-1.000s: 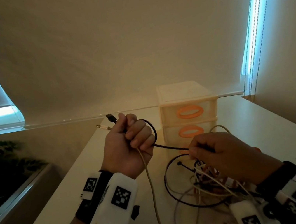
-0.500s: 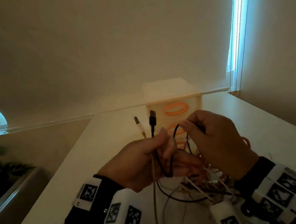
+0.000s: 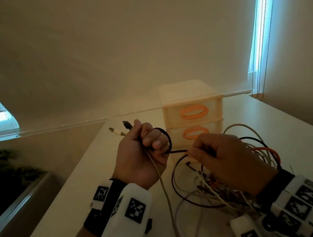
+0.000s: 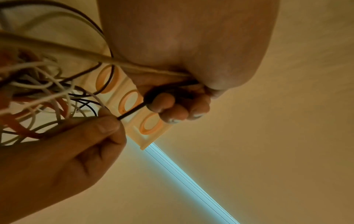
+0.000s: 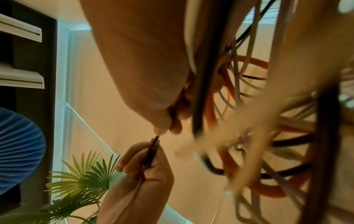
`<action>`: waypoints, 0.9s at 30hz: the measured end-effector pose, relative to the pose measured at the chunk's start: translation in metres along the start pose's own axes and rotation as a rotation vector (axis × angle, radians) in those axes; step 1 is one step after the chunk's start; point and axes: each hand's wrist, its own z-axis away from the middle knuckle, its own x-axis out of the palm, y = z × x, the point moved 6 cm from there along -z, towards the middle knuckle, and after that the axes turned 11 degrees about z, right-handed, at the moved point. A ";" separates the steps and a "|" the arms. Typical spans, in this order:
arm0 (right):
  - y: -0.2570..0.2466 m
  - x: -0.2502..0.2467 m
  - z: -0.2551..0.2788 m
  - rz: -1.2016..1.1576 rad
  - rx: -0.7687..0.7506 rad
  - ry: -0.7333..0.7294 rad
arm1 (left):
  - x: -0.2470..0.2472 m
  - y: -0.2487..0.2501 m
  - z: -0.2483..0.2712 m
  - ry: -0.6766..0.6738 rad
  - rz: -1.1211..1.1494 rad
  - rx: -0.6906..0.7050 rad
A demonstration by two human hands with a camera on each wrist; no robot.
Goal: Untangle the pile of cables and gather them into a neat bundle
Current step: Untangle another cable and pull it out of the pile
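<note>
Holding two plug ends, the left hand [image 3: 140, 153] is fisted round a black cable [image 3: 177, 151] & a white one [image 3: 163, 187]; right hand [image 3: 225, 158] pinches that black cable just right of it. Rest of the tangle [image 3: 214, 189] sits on the desk [image 3: 276, 130] under the right wrist. Risk, imo: pulling hard could tighten knots or drag the pile off

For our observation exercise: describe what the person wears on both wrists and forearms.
Both forearms are bare, with no sleeves. The left wrist carries a black band and a white padded block printed with black-and-white square markers. The right wrist carries a black band and similar white marker tiles.
</note>
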 end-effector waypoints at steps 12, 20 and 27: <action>0.011 0.004 0.002 0.013 0.052 -0.239 | -0.003 0.019 -0.002 -0.191 0.114 -0.070; 0.029 -0.015 -0.005 0.188 0.227 0.012 | 0.012 -0.001 0.016 -0.282 -0.268 -0.342; -0.005 -0.016 -0.001 -0.084 0.034 0.250 | 0.015 -0.047 0.015 -0.234 -0.396 -0.331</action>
